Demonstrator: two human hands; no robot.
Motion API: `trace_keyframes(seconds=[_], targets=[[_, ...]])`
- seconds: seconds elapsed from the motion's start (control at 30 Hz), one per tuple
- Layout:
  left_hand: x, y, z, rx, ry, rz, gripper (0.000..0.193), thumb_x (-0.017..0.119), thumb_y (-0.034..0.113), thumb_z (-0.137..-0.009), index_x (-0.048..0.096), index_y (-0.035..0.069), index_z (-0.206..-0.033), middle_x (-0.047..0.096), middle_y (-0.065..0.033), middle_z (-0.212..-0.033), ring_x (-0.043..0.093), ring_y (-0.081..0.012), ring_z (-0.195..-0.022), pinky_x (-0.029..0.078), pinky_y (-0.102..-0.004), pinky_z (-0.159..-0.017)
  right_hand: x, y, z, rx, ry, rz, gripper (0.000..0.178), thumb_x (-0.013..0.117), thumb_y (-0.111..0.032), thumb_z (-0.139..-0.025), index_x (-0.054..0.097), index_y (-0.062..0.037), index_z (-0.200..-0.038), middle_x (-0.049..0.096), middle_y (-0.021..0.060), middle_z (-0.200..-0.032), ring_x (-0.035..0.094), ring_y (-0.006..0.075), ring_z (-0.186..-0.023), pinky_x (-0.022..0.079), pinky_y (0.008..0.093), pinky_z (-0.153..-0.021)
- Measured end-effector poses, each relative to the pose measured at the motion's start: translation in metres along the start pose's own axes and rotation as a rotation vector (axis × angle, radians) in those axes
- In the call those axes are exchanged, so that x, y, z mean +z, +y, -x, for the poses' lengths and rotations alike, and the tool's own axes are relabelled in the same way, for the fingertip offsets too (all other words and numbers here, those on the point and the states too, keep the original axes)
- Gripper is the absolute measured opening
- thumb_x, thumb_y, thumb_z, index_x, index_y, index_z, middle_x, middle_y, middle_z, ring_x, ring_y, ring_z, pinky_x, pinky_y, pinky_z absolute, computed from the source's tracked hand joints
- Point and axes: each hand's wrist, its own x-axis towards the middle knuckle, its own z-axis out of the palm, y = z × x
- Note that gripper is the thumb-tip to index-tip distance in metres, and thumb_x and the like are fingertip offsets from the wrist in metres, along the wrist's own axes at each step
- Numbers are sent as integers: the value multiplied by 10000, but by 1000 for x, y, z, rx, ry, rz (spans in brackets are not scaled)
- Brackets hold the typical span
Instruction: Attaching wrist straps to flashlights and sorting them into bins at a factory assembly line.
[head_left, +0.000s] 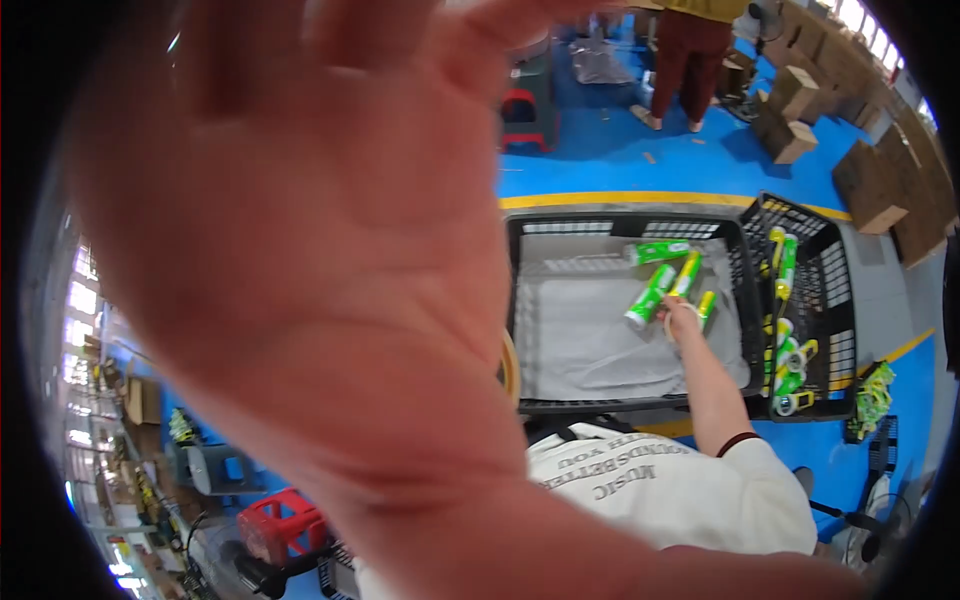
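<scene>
My left hand [330,270] looms very close, blurred, palm showing and fingers apart, partly cut off by the upper edge. Nothing shows in it, and it hides most of the left side. Farther down, my right hand [682,320] reaches into a large black crate [628,405] lined with a grey sheet [575,310]. Its fingers close on a green and yellow tube [685,275]. Beside it lie a green tube with a white end [650,297], another green tube [660,251] at the back, and a smaller-looking one [707,305] to the right.
A second black crate [840,300] at the right holds several green tubes. A tan ring [510,368] peeks out behind my left hand. Beyond stand a person [685,60], cardboard boxes [872,185] and a grey-red stool [528,110]. A red stool [280,525] stands lower left.
</scene>
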Motion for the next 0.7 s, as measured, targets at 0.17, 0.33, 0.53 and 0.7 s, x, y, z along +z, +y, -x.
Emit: trace_keyframes(seconds=[0.17,0.33,0.53,0.7], targets=[[-79,-33,-16,-58,-157,-49,614,666,139,-701,342,-19,-1198,475,-160,-1169,453,-278,-1112,354,-433,-952,-2,-33,-8,-107,-117,1,190,584,-280,-817,563,-103,-751,532,19,-623,514,119,-574,425,258,-531],[-82,-40,-18,34,-78,-229,506,620,153,-735,384,-24,-1145,489,-164,-1145,471,-279,-1088,363,-434,-944,-51,-34,-27,-92,-80,338,228,595,-326,-811,541,-131,-706,501,-6,-583,494,122,-506,407,270,-454],[-78,5,46,-14,323,-742,389,565,171,-775,435,-31,-1082,505,-168,-1116,493,-280,-1060,375,-436,-933,-18,-35,24,-145,-175,-329,281,566,-91,-824,521,-81,-1101,557,74,-1034,520,178,-924,440,378,-813],[-192,55,119,-117,461,-567,316,519,186,-809,478,-37,-1029,519,-172,-1091,511,-281,-1036,385,-438,-925,-30,-21,41,113,-254,-443,212,545,-103,-848,515,-33,-1046,563,96,-969,563,222,-871,490,390,-780]])
